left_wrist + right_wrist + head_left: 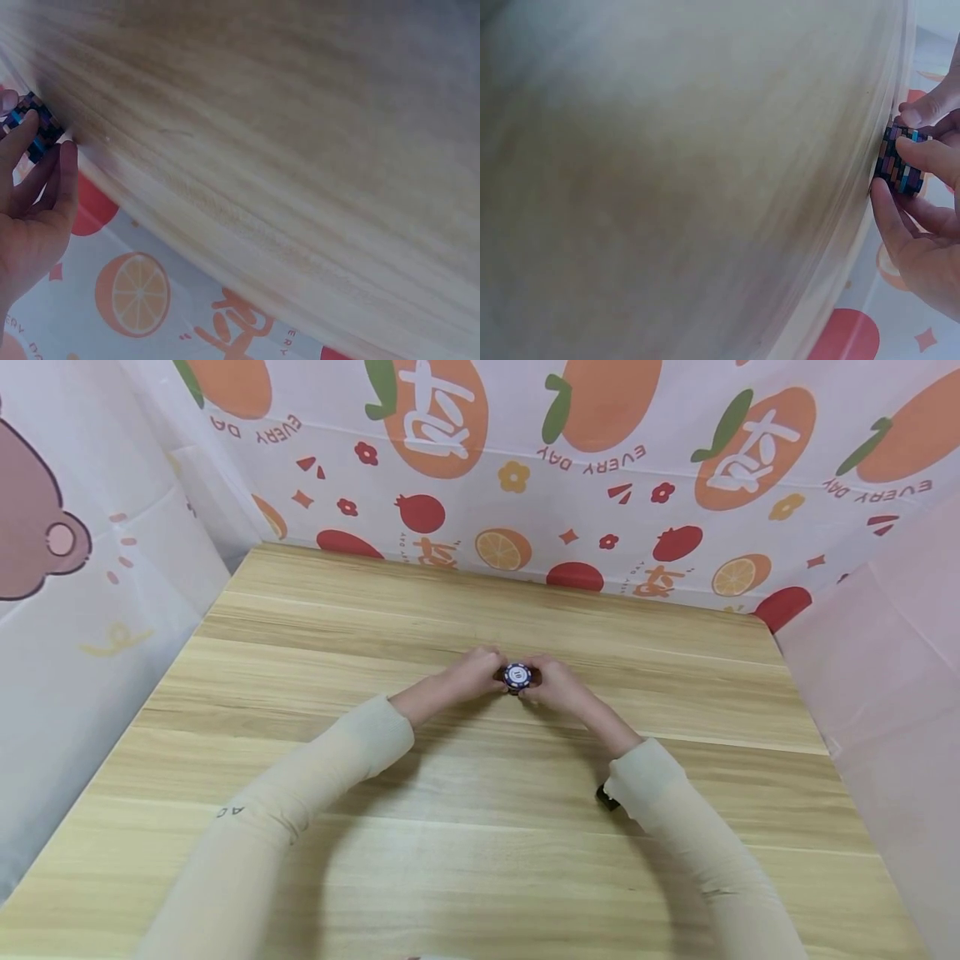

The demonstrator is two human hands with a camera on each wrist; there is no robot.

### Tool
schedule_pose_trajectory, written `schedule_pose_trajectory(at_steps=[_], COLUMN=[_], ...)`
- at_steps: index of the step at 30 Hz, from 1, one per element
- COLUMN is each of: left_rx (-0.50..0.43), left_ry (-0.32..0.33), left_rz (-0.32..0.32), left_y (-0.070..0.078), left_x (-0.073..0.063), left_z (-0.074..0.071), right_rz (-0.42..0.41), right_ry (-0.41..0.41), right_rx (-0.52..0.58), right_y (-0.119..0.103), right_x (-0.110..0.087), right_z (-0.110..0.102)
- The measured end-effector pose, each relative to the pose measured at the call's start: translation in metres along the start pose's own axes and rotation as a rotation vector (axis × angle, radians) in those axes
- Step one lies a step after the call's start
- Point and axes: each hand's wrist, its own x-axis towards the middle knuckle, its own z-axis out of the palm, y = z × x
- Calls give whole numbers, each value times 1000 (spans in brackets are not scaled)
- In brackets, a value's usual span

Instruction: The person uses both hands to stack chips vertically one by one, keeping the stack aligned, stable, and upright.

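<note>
A short stack of poker chips (517,676) stands on the wooden table, a dark blue and white chip marked 10 on top. My left hand (476,673) grips the stack from the left side, and my right hand (557,683) holds it from the right. Seen from the left wrist, the chips (36,127) show dark edges with coloured blocks, between the thumb and fingers of the left hand (37,225). In the right wrist view the same stack (901,161) sits in the fingers of the right hand (930,255), its base close to the tabletop.
The wooden table (465,860) reaches back to a fruit-printed curtain (465,510). More cloth hangs at the left (112,693) and right (892,710). A small black object (607,797) shows beside the right sleeve.
</note>
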Motion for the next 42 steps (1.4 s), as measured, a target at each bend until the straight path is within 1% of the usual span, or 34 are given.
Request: schedule_pose_trajectory(at_steps=[6,12,15,22,31,36,42], left_rx=[31,32,26,38,29,35,47], left_ry=[6,15,17,6,16,8,-6], left_rz=[3,-17,-26,-54,-26,-23,-16], left_y=[-1,-1,-1,0,2,1,-1], left_x=[-1,-1,-2,-1,-3,-2,-1], left_z=[2,5,6,6,5,5,5], right_rz=[10,-20,-18,16,11,11,18], right_ry=[0,19,24,28,44,51,41], right_rx=[-31,-127,-146,-132,-141,-150,-169], right_y=[-1,0,-1,-3,-2,-2,-3], right_x=[0,1,2,3,3,3,4], right_z=[0,3,4,5,7,7,6])
